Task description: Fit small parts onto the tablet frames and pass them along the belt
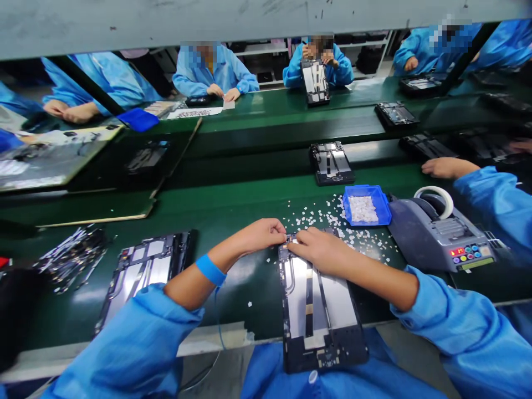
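An opened tablet (297, 310) without its back cover lies in front of me, its lower end jutting past the bench edge. At its upper left corner, my left hand (264, 235) is closed in a pinch. Whatever is between those fingertips is too small to make out. My right hand (318, 249) rests over the tablet's top edge with its fingers curled together, close to the left fingertips. Its palm hides part of the upper frame, and I cannot see what it grips. Small white pieces (310, 213) are scattered just beyond the tablet, beside a blue tray (386, 213) holding more.
Another opened tablet (145, 255) and a pile of thin strips (78, 255) lie at left. A tape dispenser (440, 233) stands at right, near a co-worker's hand (451, 168). Beyond, a tablet (332, 163) sits on the line. An overhead beam (249, 22) crosses the top.
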A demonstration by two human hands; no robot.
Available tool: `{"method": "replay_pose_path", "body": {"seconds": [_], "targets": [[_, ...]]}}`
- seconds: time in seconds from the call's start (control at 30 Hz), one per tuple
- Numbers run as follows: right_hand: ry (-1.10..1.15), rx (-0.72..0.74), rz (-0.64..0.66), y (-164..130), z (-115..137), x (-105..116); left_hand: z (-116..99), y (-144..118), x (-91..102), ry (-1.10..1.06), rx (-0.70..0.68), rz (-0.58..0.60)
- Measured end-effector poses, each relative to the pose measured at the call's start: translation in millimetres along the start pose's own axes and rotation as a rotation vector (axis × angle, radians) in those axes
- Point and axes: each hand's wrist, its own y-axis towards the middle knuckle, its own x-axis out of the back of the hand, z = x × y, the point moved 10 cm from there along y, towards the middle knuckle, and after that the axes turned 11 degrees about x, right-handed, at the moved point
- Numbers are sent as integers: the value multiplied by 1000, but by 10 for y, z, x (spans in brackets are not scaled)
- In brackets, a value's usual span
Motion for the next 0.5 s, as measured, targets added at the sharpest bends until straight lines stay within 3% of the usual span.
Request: {"method": "replay_pose_path", "body": {"seconds": [0.17,0.37,0.5], "targets": [[74,-52,-63,-71,-108,-18,-6,23,-97,-89,40,92],[40,-100,-24,18,-86,-69,-23,79,-85,-74,-2,52],[175,-134,-91,20,-117,125,-47,44,-69,-36,-24,30]]}}
